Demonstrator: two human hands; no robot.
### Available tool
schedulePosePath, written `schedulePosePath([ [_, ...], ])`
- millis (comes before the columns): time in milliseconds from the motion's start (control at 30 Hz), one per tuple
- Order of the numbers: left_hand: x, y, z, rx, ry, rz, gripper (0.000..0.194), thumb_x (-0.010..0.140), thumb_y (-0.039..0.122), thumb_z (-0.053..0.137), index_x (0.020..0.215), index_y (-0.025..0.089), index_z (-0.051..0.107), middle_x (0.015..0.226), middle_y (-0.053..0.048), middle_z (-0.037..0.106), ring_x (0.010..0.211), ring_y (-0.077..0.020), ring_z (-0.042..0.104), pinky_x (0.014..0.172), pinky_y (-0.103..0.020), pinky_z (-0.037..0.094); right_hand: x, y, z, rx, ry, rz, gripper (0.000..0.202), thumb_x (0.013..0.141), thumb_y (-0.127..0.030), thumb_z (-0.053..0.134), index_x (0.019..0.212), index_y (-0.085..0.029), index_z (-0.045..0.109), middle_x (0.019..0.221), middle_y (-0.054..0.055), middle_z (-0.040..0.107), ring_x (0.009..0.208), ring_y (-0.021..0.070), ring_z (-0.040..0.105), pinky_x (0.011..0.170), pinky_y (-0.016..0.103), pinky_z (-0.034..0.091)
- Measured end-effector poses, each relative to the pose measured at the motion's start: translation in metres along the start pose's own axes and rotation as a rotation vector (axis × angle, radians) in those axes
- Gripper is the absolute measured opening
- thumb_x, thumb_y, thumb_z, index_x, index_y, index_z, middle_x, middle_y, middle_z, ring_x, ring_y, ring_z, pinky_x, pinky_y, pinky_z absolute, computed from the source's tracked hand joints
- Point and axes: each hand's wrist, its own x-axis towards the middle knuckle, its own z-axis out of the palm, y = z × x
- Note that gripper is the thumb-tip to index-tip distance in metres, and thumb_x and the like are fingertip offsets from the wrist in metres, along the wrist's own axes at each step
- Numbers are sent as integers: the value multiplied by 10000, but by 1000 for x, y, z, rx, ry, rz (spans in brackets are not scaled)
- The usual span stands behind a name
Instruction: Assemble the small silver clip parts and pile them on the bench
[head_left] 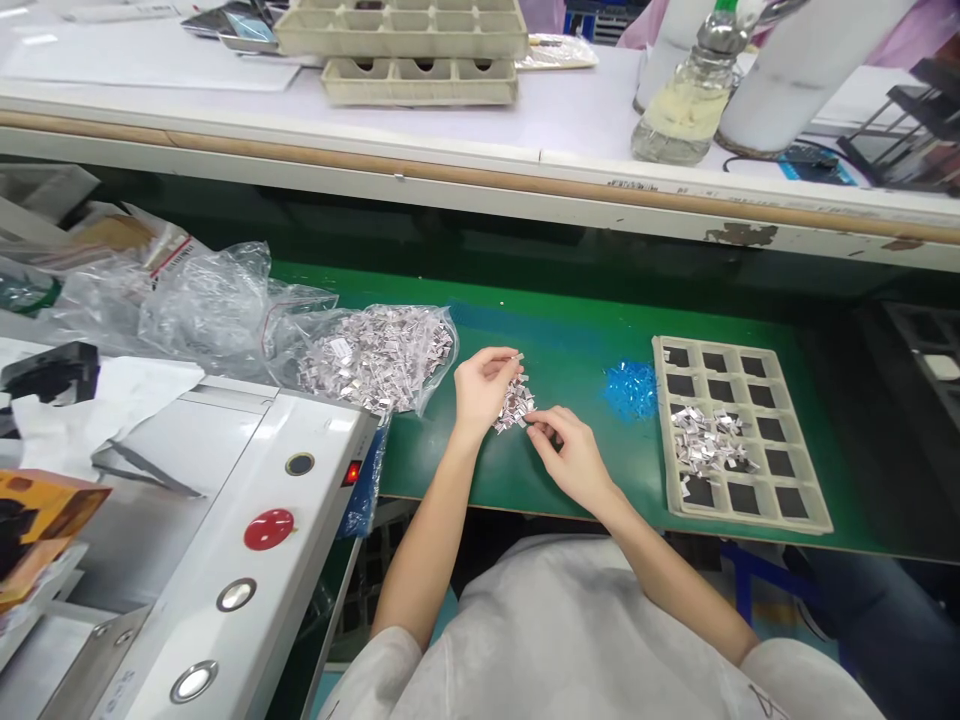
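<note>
On the green work surface (435,455) lies a small pile of silvery-pink metal pieces (516,405). My left hand (484,388) is at the pile's left and upper side, thumb and fingers pinched on a small metal piece (518,357). At the pile's lower right, my right hand (568,450) has its thumb and index finger close together at the pieces; whether it grips one is too small to tell. A clear plastic bag full of similar pieces (375,355) lies to the left. To the right are small blue scraps (631,389) and a beige compartment tray (806,440) holding loose metal pieces in its middle.
A white machine with a red button (269,529) stands at the lower left. Crumpled plastic bags (214,300) lie behind it. Along the back runs a raised white shelf (577,110) with stacked beige trays (420,82) and a glass bottle (682,115).
</note>
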Motion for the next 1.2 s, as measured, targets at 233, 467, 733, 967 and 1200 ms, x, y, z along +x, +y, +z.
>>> schedulePosePath([
  [233, 0, -4, 0, 8, 6, 3, 160, 839, 280, 796, 962, 178, 790, 818, -56, 799, 812, -226, 804, 787, -337, 644, 1, 2, 11, -275, -19, -28, 161, 958, -227, 692, 1118, -223, 678, 997, 74, 643, 981, 281, 584, 869, 421, 498],
  [467, 0, -1, 0, 8, 0, -6, 182, 838, 307, 808, 968, 180, 790, 817, -57, 797, 819, -227, 799, 805, -355, 654, 3, 2, 5, -63, 21, -25, 181, 1044, -274, 567, 1131, -236, 720, 966, 71, 708, 927, 251, 644, 856, 400, 522],
  [733, -1, -1, 1, 17, -5, -6, 165, 843, 289, 799, 968, 181, 790, 823, -60, 802, 808, -228, 800, 788, -350, 650, 8, 7, -8, 452, -51, 195, 278, 1036, -459, 598, 1093, -224, 735, 833, 24, 718, 695, 168, 639, 685, 321, 530],
  [967, -1, -3, 0, 21, -7, -15, 183, 838, 298, 807, 975, 178, 792, 834, -63, 806, 816, -229, 801, 805, -357, 650, 10, 9, -7, 545, -41, 186, 324, 1036, -516, 614, 1093, -216, 720, 934, 55, 783, 776, 177, 714, 740, 332, 556],
  [1200, -1, -6, 1, 8, -26, -28, 208, 832, 324, 818, 979, 178, 795, 842, -67, 806, 810, -230, 805, 799, -353, 644, 8, 7, -11, 545, -36, 149, 332, 1078, -495, 544, 1140, -221, 721, 1063, 81, 808, 918, 207, 770, 833, 372, 587],
])
